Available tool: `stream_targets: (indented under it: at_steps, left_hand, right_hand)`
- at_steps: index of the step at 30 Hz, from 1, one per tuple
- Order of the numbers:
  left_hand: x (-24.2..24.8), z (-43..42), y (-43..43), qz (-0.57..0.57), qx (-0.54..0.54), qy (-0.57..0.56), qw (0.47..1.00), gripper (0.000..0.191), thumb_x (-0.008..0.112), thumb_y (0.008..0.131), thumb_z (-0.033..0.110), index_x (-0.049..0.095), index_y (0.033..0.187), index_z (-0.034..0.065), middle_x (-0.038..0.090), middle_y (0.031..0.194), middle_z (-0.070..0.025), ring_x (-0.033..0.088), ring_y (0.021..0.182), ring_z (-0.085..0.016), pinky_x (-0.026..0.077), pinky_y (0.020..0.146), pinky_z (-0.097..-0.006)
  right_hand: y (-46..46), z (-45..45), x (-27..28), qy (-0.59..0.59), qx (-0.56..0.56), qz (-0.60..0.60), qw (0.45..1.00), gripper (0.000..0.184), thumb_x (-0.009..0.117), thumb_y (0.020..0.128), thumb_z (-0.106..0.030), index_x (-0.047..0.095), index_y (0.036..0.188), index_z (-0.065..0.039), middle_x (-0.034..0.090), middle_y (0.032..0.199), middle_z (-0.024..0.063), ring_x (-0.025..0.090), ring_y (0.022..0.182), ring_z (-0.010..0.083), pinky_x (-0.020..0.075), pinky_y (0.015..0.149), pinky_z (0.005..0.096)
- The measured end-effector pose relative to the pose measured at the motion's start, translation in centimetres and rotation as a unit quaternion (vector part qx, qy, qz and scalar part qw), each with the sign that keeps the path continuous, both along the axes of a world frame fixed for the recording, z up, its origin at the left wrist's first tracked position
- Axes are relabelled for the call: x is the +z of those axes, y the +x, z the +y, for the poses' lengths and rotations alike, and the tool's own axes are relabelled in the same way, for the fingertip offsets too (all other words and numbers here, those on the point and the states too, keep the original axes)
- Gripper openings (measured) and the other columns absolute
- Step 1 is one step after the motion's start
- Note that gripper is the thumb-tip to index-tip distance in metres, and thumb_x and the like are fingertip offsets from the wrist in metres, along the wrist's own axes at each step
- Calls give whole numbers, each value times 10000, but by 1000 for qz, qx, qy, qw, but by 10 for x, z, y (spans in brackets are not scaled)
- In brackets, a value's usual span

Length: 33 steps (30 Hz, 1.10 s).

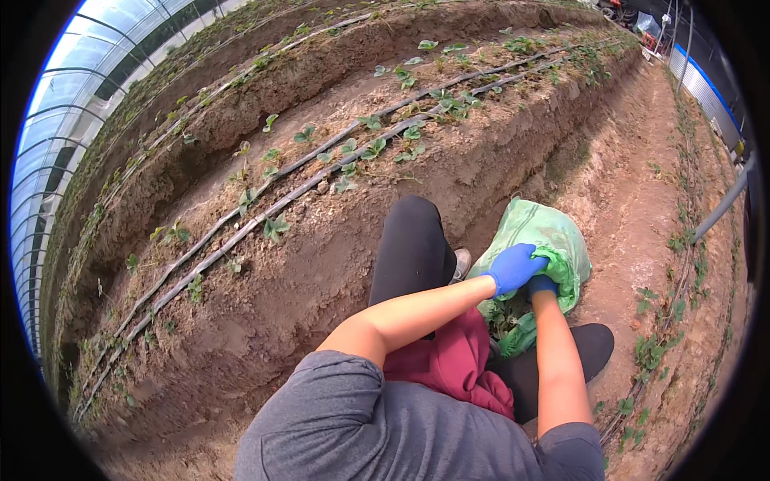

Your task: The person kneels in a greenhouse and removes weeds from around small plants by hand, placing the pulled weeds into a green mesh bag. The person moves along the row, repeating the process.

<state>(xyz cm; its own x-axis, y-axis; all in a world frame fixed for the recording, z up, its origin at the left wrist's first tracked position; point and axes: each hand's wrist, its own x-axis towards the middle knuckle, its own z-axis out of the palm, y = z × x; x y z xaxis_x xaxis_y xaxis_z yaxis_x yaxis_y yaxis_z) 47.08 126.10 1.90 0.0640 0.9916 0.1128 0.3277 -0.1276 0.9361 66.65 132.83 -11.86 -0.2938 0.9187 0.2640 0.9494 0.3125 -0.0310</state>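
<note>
A green, partly see-through plastic sack [535, 225] sits bulging on the soil in front of me, between my knees. My left hand [514, 269], in a blue glove, grips the gathered rim of the sack's mouth. Just to its right, my right hand [543, 285], also blue-gloved, reaches into the mouth; its fingers are hidden by the plastic, so what it holds does not show. Green leaves [502, 318] lie below the hands at the sack's lower edge, partly covered by a loose fold of green plastic [518, 338].
On my left runs a raised soil bed [337, 240] with strawberry-like plants [373, 148] and two drip lines [283, 204]. Another planted bed [652, 349] borders the furrow [625, 198] on my right. A slanting metal pipe [725, 201] stands there. Maroon cloth [457, 361] covers my lap.
</note>
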Motion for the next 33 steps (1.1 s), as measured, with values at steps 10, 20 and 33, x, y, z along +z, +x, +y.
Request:
stream_targets:
  at_steps: [10, 20, 33]
  left_hand:
    - [32, -31, 22, -2, 5, -23, 1000, 441, 507, 958, 422, 654, 957, 6, 646, 898, -258, 605, 846, -451, 468, 763, -502]
    - [45, -25, -27, 12, -94, 10, 995, 334, 514, 955, 335, 576, 1099, 40, 631, 890, -247, 615, 841, -428, 479, 751, -483]
    - [32, -54, -243, 31, 316, -22, 948, 200, 610, 908, 166, 639, 1065, 46, 624, 1022, -115, 630, 976, -269, 493, 865, -342]
  right_hand:
    - [16, 27, -29, -114, -32, -22, 993, 233, 528, 889, -155, 620, 1086, -73, 617, 1097, 167, 586, 1048, 341, 450, 906, 449]
    - [6, 26, -26, -128, -13, -10, 992, 325, 514, 914, -187, 575, 1215, -80, 568, 1234, 181, 522, 1178, 347, 386, 1017, 452]
    - [3, -61, 57, -184, 157, -128, 962, 422, 526, 929, -184, 554, 1341, -101, 511, 1404, 181, 486, 1289, 359, 392, 1077, 476]
